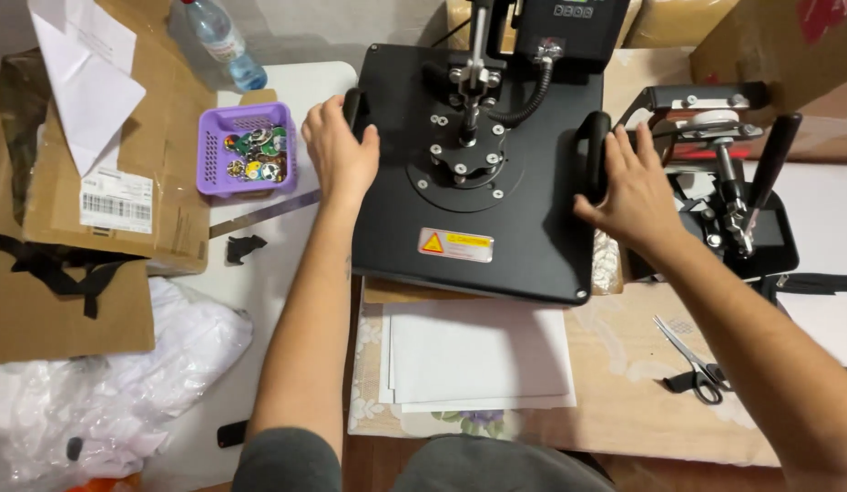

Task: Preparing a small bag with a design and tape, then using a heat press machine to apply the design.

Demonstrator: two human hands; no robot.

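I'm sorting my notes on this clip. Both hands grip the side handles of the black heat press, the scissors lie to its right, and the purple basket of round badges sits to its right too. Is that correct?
One detail is wrong: the purple basket of round badges sits to the left of the black heat press, beside the left hand. The head view shows it. The rest stands: the right hand grips the other handle, and the scissors lie to the right.

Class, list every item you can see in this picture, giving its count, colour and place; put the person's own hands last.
heat press: one, black, centre of table
white sheets: a stack, under the press's front edge
scissors: one, black-handled, right on the table
smaller press: one, black, far right
basket of badges: one, purple, left
water bottle: one, clear, top left
cardboard boxes: several, brown, left
left hand: on the press's left handle
right hand: on the press's right handle
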